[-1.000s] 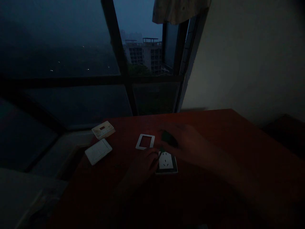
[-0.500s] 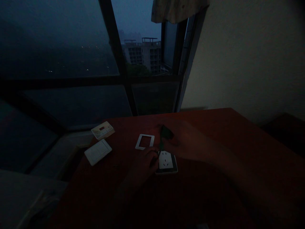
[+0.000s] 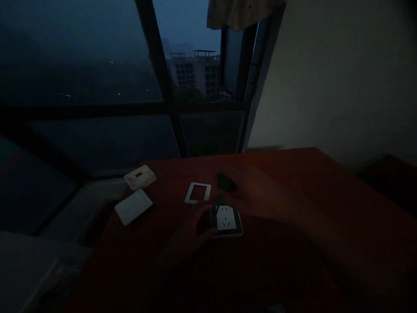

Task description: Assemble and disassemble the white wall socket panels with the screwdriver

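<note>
A white wall socket [image 3: 226, 219] with a dark surround lies on the reddish-brown table. My left hand [image 3: 190, 228] is at its left edge, thumb at the lower corner and a finger at the upper one, gripping it from the side. Above the socket, my right hand [image 3: 249, 191] is closed around a screwdriver with a green handle [image 3: 225, 182]. Its thin dark shaft slants down to the socket's upper left part; darkness hides exactly where the tip rests. A white rectangular frame [image 3: 208, 193] lies flat just behind my left hand.
At the table's left edge lie a white switch plate [image 3: 133, 207] and a pale back piece with a square hole [image 3: 140, 176]. A dark-framed window [image 3: 172, 108] stands behind the table [image 3: 276, 161], a pale wall [image 3: 335, 87] to the right. The room is dim.
My left fingers have moved apart from the screwdriver's shaft and spread to the socket's left edge, showing more of the socket. My right hand stays nearly in place with the screwdriver.
</note>
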{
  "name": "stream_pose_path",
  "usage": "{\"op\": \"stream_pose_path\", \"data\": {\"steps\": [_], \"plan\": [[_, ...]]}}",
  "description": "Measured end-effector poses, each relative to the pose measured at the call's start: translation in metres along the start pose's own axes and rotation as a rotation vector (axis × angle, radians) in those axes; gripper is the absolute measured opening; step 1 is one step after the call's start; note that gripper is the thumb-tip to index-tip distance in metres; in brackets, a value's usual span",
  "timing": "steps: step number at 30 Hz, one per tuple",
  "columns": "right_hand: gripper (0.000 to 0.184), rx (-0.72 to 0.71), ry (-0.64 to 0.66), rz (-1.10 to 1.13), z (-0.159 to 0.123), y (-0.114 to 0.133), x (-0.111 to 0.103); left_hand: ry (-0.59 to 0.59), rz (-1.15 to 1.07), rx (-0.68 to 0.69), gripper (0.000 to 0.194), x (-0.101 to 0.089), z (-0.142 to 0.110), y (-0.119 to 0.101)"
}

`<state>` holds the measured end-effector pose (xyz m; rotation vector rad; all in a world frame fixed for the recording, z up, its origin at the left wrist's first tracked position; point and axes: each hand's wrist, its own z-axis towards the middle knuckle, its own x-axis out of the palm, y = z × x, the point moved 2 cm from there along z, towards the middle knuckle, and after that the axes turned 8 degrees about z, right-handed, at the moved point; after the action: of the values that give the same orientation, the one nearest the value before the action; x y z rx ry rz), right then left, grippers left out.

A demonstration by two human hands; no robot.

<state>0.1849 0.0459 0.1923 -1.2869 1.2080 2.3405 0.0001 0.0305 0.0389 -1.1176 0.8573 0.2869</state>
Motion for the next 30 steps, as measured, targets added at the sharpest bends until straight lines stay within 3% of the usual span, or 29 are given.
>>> {"op": "stream_pose_path", "data": {"steps": [3, 6, 13, 19, 25, 30], "plan": [[0.026, 0.002, 0.001, -0.041, 0.001, 0.000, 0.000, 0.038, -0.036, -0.054, 0.077, 0.004, -0.003, 0.006], [0.028, 0.017, 0.001, -0.094, 0.003, 0.000, 0.001, 0.096, -0.038, -0.070, 0.088, 0.011, -0.003, 0.012], [0.034, 0.099, -0.010, -0.281, 0.009, 0.001, 0.004, 0.105, -0.041, -0.095, 0.091, 0.018, -0.002, 0.013], [0.021, 0.029, 0.060, -0.152, 0.007, 0.010, 0.001, 0.082, -0.040, -0.085, 0.088, 0.020, -0.002, 0.008], [0.030, 0.150, 0.011, -0.330, 0.008, 0.008, -0.001, 0.085, 0.011, -0.108, 0.089, 0.022, -0.003, 0.011], [0.021, 0.084, 0.059, -0.231, 0.007, 0.010, 0.000, 0.075, 0.013, -0.074, 0.088, 0.022, -0.003, 0.011]]}}
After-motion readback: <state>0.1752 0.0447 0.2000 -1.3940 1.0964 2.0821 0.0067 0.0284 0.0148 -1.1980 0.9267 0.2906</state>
